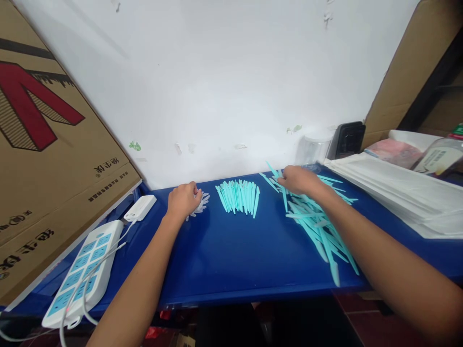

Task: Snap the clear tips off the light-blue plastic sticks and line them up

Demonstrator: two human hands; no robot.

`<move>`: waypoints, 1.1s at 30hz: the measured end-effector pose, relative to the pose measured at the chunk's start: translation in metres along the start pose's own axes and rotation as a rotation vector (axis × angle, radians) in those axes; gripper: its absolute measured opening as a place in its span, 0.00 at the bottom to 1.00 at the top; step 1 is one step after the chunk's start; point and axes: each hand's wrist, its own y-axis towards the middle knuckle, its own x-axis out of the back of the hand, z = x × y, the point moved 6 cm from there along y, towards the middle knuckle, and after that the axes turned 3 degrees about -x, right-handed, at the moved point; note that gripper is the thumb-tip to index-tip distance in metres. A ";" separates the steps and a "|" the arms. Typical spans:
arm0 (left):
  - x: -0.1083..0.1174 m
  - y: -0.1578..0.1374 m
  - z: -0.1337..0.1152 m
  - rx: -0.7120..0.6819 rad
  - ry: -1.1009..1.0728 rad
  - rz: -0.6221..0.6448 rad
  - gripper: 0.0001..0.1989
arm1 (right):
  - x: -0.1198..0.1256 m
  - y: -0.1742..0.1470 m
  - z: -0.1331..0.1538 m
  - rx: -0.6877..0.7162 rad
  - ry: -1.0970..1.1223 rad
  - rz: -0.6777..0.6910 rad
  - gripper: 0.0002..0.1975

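Note:
My right hand [298, 179] is closed at the back of a loose pile of turquoise sticks [320, 229], which look like eyebrow razors. One turquoise eyebrow razor [272, 168] sticks out up and to the left from its fingertips. Between my hands, a fan-shaped row of the same razors [238, 195] lies side by side on the blue table [231, 260]. My left hand [183, 201] has its fingers curled together beside a small heap of clear plastic caps [201, 205]. Whatever those fingers pinch is hidden.
On the left lie a white power strip [87, 270] with cables and a small white box [140, 208], below a big cardboard box [54, 120]. A clear container [315, 149] and a black object [349, 139] stand at the back wall. White sheets [398, 193] and a bottle [441, 152] are at right.

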 end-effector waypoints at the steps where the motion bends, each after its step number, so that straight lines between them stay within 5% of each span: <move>1: 0.000 0.000 0.000 0.002 -0.001 0.000 0.16 | 0.000 0.001 -0.001 -0.016 -0.004 -0.006 0.16; 10: 0.003 -0.001 -0.009 -0.062 -0.069 -0.055 0.15 | 0.008 -0.011 0.014 0.063 0.062 -0.044 0.17; 17: 0.031 -0.022 -0.054 -0.418 -0.291 -0.489 0.12 | 0.015 -0.034 0.049 0.319 0.274 -0.103 0.12; 21: 0.047 -0.038 -0.080 -0.594 -0.254 -0.658 0.20 | 0.007 -0.050 0.070 0.528 0.609 0.120 0.16; 26: 0.048 -0.047 -0.094 -0.758 -0.182 -0.656 0.21 | 0.001 -0.072 0.094 0.690 0.895 0.456 0.22; 30: 0.039 -0.043 -0.090 -0.841 -0.194 -0.599 0.18 | -0.002 -0.076 0.099 0.675 0.939 0.541 0.22; 33: 0.034 -0.038 -0.083 -0.823 -0.211 -0.573 0.16 | 0.001 -0.067 0.094 0.590 1.068 0.470 0.21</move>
